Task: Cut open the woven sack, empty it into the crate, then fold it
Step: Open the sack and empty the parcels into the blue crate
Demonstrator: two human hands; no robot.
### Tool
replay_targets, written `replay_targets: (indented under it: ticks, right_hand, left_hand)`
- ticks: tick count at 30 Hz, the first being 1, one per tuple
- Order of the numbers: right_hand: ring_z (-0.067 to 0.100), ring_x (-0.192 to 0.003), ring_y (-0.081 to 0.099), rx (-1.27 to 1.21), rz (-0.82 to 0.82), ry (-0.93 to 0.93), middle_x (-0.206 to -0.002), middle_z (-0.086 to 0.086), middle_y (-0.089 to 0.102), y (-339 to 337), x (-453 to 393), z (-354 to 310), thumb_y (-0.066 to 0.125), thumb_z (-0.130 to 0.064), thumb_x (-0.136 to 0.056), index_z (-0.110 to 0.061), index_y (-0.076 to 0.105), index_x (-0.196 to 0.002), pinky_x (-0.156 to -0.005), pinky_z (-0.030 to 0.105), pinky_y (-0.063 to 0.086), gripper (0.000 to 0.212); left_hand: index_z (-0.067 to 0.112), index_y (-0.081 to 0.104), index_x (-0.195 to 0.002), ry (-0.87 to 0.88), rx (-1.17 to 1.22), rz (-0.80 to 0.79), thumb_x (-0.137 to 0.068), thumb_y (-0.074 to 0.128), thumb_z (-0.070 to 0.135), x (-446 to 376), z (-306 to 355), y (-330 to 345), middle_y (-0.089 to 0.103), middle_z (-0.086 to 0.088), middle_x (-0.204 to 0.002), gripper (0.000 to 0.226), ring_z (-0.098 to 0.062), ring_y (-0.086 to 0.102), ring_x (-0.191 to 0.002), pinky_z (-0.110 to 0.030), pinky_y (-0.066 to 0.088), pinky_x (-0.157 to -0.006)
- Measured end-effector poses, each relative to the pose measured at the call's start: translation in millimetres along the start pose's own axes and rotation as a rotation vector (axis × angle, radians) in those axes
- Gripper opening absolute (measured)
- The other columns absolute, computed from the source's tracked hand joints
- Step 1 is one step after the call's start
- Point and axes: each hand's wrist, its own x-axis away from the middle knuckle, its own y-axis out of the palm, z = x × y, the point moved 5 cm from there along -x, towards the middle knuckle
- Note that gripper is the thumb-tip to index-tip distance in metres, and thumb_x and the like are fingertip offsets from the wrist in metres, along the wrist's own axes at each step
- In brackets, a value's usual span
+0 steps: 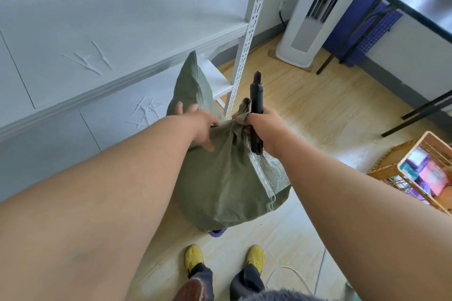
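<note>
Wooden floor beside white shelving [117, 32] carries the green woven sack [220, 178], neck gathered — seemingly uncut, nothing emptied or folded. Crate [391, 166] sits well apart, already stocked. Right hand [264, 129] clamps knife [256, 105] plus sack neck; left hand [203, 124] grips loose upper cloth.

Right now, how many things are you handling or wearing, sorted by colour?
Green: 1, the woven fabric sack
Black: 1, the plastic utility knife
Yellow: 2, the shoes
Total: 4
</note>
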Motion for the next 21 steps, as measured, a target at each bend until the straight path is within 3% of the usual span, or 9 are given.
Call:
replay_targets:
  ticks: [2, 4, 6, 8, 10, 13, 17, 19, 21]
  right_hand:
    - [0.021, -0.067, 0.054, -0.118, 0.026, -0.013, -0.075, 0.01, 0.057, -1, -3, -4, 0.058, 0.003, -0.088, -0.012, 0.059, -0.084, -0.071, 0.034, 0.05, 0.016]
    - [0.027, -0.082, 0.062, -0.192, -0.005, -0.01, -0.087, 0.013, 0.063, 4, -5, -8, 0.055, 0.007, -0.089, -0.013, 0.062, -0.09, -0.09, 0.038, 0.056, 0.021]
    - [0.031, -0.096, 0.066, -0.164, -0.045, -0.023, -0.101, 0.015, 0.066, 7, -4, -13, 0.053, 0.009, -0.089, -0.014, 0.064, -0.096, -0.095, 0.043, 0.055, 0.026]
    - [0.03, -0.107, 0.065, -0.135, -0.06, -0.061, -0.117, 0.01, 0.062, 4, -1, -18, 0.053, 0.009, -0.09, -0.014, 0.063, -0.112, -0.091, 0.039, 0.057, 0.034]
    - [0.023, -0.095, 0.064, 0.036, 0.009, -0.112, -0.118, 0.0, 0.057, -7, 6, -22, 0.058, -0.001, -0.091, -0.02, 0.057, -0.13, -0.082, 0.033, 0.059, 0.043]
    - [0.017, -0.077, 0.059, 0.367, 0.064, -0.164, -0.096, -0.013, 0.057, -11, 19, -20, 0.068, -0.021, -0.09, -0.027, 0.053, -0.135, -0.072, 0.031, 0.057, 0.048]
    - [0.013, -0.09, 0.061, 0.339, 0.092, -0.163, -0.105, -0.014, 0.059, 8, 27, 8, 0.083, -0.028, -0.075, -0.03, 0.052, -0.135, -0.079, 0.029, 0.053, 0.067]
    - [0.008, -0.095, 0.058, 0.322, 0.164, -0.183, -0.103, -0.016, 0.059, 13, 23, 22, 0.085, -0.029, -0.07, -0.035, 0.052, -0.132, -0.079, 0.025, 0.047, 0.071]
    - [0.012, -0.092, 0.063, 0.217, 0.284, -0.137, -0.094, -0.013, 0.065, 8, 13, 32, 0.085, -0.029, -0.069, -0.03, 0.059, -0.115, -0.072, 0.024, 0.048, 0.053]
  left_hand:
    - [0.039, 0.045, -0.131, 0.026, 0.275, -0.149, -0.056, 0.081, 0.065, -7, 5, 18, 0.054, 0.007, -0.137, 0.088, -0.021, 0.046, -0.13, -0.05, 0.029, -0.112]
    - [0.037, 0.042, -0.133, 0.094, 0.56, -0.091, -0.047, 0.082, 0.071, -9, 20, 24, 0.057, 0.011, -0.131, 0.101, -0.012, 0.056, -0.116, -0.037, 0.043, -0.103]
    - [0.031, 0.045, -0.133, 0.079, 0.671, 0.098, -0.069, 0.076, 0.054, -6, 30, 20, 0.058, 0.007, -0.125, 0.075, -0.014, 0.056, -0.112, -0.032, 0.045, -0.096]
    - [0.027, 0.055, -0.126, -0.094, 0.7, 0.321, -0.088, 0.059, 0.04, 1, 25, 10, 0.063, -0.001, -0.12, 0.041, -0.024, 0.059, -0.108, -0.031, 0.045, -0.086]
    - [0.022, 0.058, -0.123, -0.254, 0.817, 0.428, -0.094, 0.054, 0.035, 5, 11, 5, 0.063, -0.005, -0.12, 0.033, -0.029, 0.058, -0.11, -0.03, 0.041, -0.081]
    - [0.018, 0.054, -0.129, -0.39, 1.072, 0.475, -0.094, 0.057, 0.033, 4, -3, -2, 0.061, -0.007, -0.124, 0.039, -0.03, 0.057, -0.11, -0.033, 0.041, -0.082]
    - [0.008, 0.054, -0.125, -0.488, 1.287, 0.424, -0.087, 0.065, 0.029, 2, 10, -5, 0.06, -0.006, -0.111, 0.045, -0.026, 0.056, -0.094, -0.032, 0.046, -0.08]
    - [0.008, 0.062, -0.114, -0.378, 1.322, 0.354, -0.079, 0.07, 0.031, -1, 25, -10, 0.067, -0.007, -0.106, 0.043, -0.027, 0.063, -0.093, -0.036, 0.053, -0.085]
    - [0.011, 0.066, -0.109, -0.162, 1.253, 0.162, -0.075, 0.074, 0.037, 0, 40, -16, 0.071, -0.008, -0.102, 0.043, -0.027, 0.068, -0.093, -0.04, 0.057, -0.085]
